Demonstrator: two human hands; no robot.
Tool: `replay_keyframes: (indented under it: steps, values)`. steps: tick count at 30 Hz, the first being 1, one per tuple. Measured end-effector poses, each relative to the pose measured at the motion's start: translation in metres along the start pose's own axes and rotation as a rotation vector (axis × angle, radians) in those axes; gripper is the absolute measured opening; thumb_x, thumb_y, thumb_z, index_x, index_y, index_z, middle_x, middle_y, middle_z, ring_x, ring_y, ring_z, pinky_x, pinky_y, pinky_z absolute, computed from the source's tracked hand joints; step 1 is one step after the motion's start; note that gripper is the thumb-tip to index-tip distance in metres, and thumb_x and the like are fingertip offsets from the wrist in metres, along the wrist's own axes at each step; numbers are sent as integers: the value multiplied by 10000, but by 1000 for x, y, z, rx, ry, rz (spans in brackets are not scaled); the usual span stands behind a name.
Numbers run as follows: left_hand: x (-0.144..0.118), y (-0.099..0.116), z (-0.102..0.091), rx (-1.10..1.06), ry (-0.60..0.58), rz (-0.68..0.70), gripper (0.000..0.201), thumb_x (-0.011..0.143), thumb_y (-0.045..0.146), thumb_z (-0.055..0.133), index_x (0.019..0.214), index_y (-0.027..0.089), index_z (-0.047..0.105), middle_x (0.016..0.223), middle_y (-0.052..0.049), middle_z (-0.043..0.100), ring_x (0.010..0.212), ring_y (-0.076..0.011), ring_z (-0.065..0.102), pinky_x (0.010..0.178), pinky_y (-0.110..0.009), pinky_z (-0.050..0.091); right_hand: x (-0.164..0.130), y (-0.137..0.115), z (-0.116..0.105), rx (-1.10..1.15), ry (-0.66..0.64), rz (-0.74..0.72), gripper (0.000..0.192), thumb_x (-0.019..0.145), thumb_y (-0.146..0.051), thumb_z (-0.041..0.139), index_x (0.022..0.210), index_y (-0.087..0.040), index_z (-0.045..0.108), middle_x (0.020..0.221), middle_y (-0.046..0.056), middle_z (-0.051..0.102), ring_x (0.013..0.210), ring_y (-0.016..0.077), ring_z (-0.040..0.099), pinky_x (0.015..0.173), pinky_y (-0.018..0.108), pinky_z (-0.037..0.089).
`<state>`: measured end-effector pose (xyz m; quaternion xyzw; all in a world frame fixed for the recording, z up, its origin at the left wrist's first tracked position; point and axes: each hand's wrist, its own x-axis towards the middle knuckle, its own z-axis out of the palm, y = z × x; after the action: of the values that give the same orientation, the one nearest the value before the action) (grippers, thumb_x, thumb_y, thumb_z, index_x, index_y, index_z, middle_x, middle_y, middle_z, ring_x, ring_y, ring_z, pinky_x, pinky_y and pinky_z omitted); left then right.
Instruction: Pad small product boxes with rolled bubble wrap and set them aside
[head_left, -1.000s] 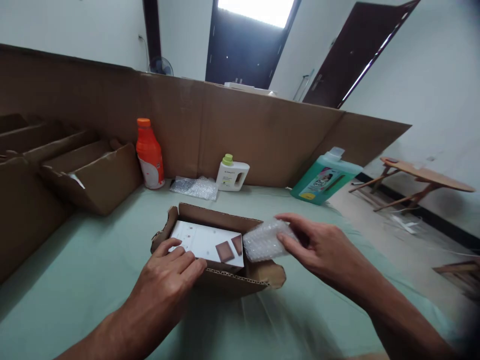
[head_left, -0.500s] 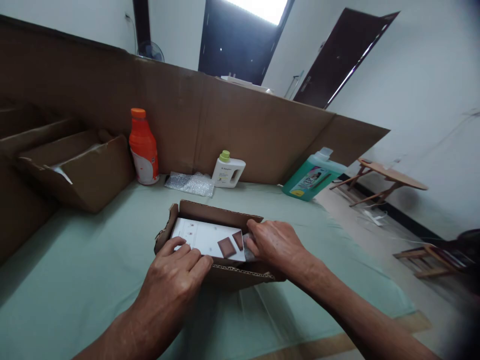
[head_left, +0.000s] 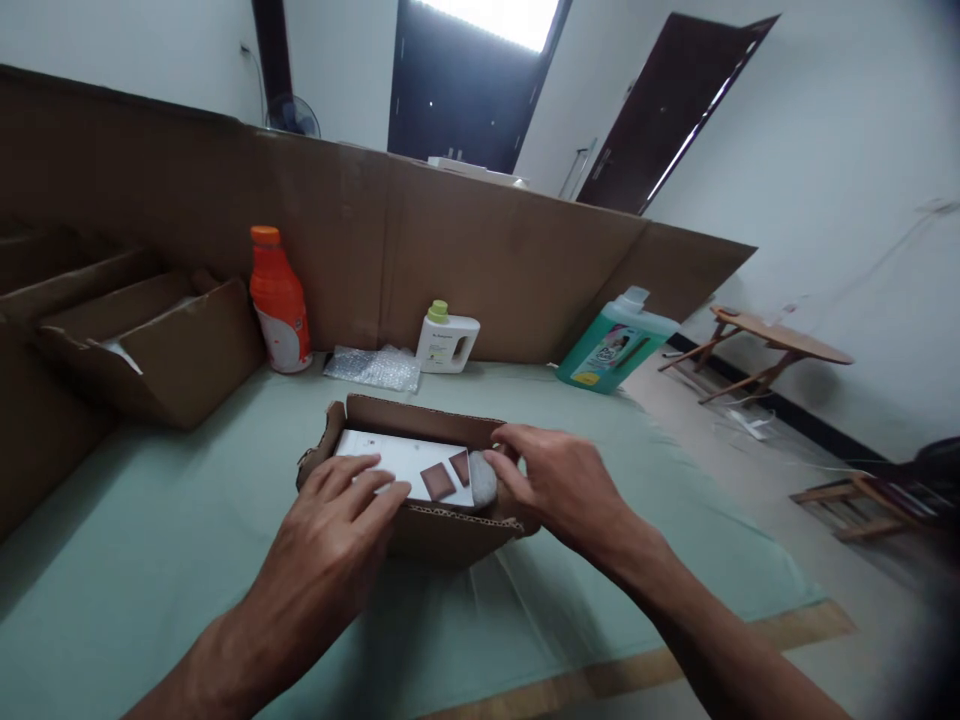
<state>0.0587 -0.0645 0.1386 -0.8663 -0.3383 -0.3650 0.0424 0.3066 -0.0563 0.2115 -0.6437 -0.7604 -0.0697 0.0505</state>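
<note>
So the small box [head_left: 420,500] is sitting on the green cloth [head_left: 187,560] right in front, long side running left to right. The right hand [head_left: 559,480] is the one doing the work: it's curling over the box's right end, fingers pressing a wad of bubble wrap [head_left: 482,480] down into the gap beside the white card [head_left: 397,465]. Can't tell how tight that pinch is, the wad is mostly hiding under the fingers. The left hand [head_left: 341,525] is lying flat and open on the card's left half, gripping nothing, just pinning it. The box is rough corrugated cardboard with torn edges; the card is smooth with two brown squares. Behind: an orange bottle [head_left: 280,300], white jug [head_left: 446,340], green jug [head_left: 616,342], spare wrap [head_left: 373,368].
</note>
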Motion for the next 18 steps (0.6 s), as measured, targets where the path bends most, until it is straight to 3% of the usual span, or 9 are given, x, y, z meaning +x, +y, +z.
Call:
replay_keyframes:
  steps: [2,4,5,7,10,12,14,18]
  values:
    - [-11,0,-8,-32,125,-94,464,917,130,547,1361,263,519,1370,-112,589,1343,-323,493,1086,-533,444,-24,17,1,188,242,27,234,958,-337,528,965,-210,726,908,63,772,784,217,700,749,323,494]
    - [-29,-6,-12,-56,228,-268,597,913,210,600,1468,334,420,1484,-89,490,1396,-330,443,1135,-553,408,-51,34,14,362,401,102,228,947,-374,546,969,-225,718,907,58,763,767,209,684,756,332,514]
    - [-40,-10,-12,-75,246,-387,634,909,270,623,1493,359,391,1498,-80,479,1381,-339,463,1131,-569,411,-64,41,26,445,421,150,225,935,-389,562,981,-229,714,909,60,760,764,211,680,749,337,525]
    - [-63,-22,-5,-170,207,-653,709,889,412,652,1527,378,343,1524,-83,468,1334,-369,511,1088,-606,441,-82,46,56,608,343,225,285,889,-408,610,1089,-223,694,972,76,758,801,227,688,737,350,551]
    - [-88,-39,19,-428,91,-946,856,841,540,677,1566,360,259,1594,-122,388,1339,-401,515,1049,-616,469,-89,34,107,826,134,242,610,799,-440,697,1349,-209,572,1192,121,716,986,286,694,809,408,580]
    - [-91,-44,39,-585,58,-1008,911,814,550,701,1570,323,247,1605,-149,365,1368,-392,494,1064,-582,468,-82,19,132,951,88,225,758,764,-471,735,1436,-218,492,1319,139,657,1143,325,649,920,461,557]
    - [-85,-44,56,-698,46,-1014,904,784,543,727,1540,262,318,1532,-172,467,1339,-367,531,1076,-540,469,-74,7,145,1053,103,213,769,765,-490,736,1442,-223,487,1378,140,623,1239,341,599,1011,495,510]
    - [-73,-28,75,-800,90,-1002,760,749,544,745,1373,173,522,1310,-166,660,1222,-335,625,1053,-482,497,-75,-2,150,1084,118,245,677,798,-487,700,1396,-208,548,1362,146,638,1264,363,581,1039,519,488]
